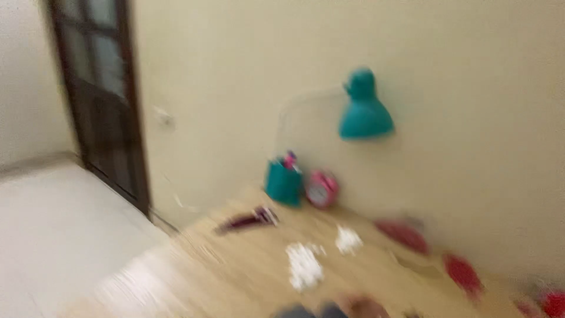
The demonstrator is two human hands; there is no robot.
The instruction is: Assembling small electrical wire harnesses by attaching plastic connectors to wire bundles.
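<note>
Two crumpled white lumps (305, 265) (348, 240) are seen lying apart on the pale wooden bench (235, 265), near its middle; whether they are paper or cloth cannot be told through the heavy blur. Neither hand is caught in the view, so it cannot be said whether the fingers are apart, together or clamped on anything. At the bottom edge some dark and brownish shapes (335, 309) are cut off, too smeared to be named.

A dark red, flat thing (247, 221) is laid on the bench to the left of the lumps. At the back, against the cream wall (471, 88), a teal holder (283, 184) is stood, with pink and dark sticks (289, 159) rising out of it, probably pens. Just beside it on the right a round pink alarm clock (321, 189) is set. Above both a teal desk lamp (365, 109) is hung on a thin pale arm. Several red things (404, 234) (463, 274) (553, 301) are strung along the bench's right side near the wall; their kind cannot be made out. A dark wooden door (103, 100) with glass panes is seen at the left.
</note>
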